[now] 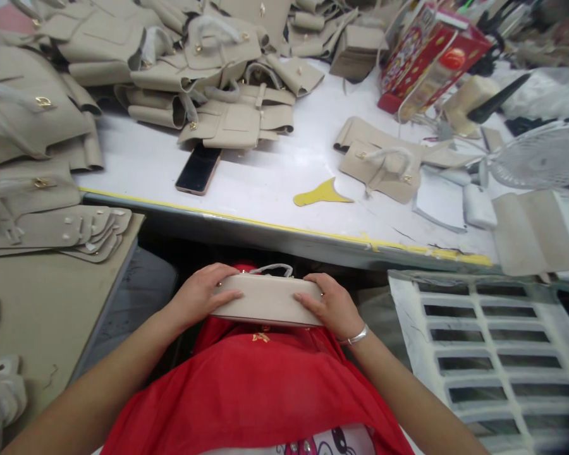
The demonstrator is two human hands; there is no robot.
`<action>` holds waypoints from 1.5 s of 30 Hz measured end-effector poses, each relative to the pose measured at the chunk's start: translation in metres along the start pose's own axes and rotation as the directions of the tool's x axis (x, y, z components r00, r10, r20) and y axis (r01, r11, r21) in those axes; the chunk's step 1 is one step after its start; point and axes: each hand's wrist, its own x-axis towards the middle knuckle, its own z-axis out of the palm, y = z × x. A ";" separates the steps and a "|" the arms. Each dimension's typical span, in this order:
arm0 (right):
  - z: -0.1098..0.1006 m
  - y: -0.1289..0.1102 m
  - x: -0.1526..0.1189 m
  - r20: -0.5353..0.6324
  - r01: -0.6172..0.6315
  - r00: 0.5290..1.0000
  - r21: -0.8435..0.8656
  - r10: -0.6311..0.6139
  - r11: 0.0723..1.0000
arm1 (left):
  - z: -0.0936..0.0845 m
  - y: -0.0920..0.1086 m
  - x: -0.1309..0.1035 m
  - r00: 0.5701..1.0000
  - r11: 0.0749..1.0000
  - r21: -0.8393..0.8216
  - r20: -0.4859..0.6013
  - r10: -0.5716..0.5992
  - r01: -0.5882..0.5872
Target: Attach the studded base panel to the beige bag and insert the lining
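Observation:
A beige handbag rests against my red apron, one long smooth side facing up towards me. My left hand grips its left end, thumb on the near face and fingers over the far edge. At the other end, my right hand holds it the same way. Behind the top edge a wrapped handle sticks up. The bag's far side and underside are hidden from me.
Beige bag parts are heaped across the white table. A phone, a yellow piece and a half-made bag lie nearer. A white slatted rack stands right, a fan behind it, a tan board left.

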 end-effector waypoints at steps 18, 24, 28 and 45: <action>0.000 0.004 0.008 0.085 0.200 0.978 -0.167 -0.188 0.966 | 0.002 -0.010 -0.008 0.988 0.947 -0.292 -0.034 -0.149 0.132; 0.013 -0.034 0.008 0.114 0.287 0.958 -0.412 -0.264 0.865 | 0.002 -0.009 -0.009 0.990 0.960 -0.259 -0.053 -0.128 0.110; 0.035 -0.068 0.016 0.151 0.330 0.944 -0.423 -0.294 0.844 | 0.004 -0.011 -0.010 0.989 0.957 -0.274 -0.082 -0.122 0.095; 0.043 -0.087 0.042 0.260 0.310 0.943 -0.452 -0.208 0.837 | 0.013 -0.019 -0.027 0.962 0.685 -0.707 -0.022 -0.273 0.178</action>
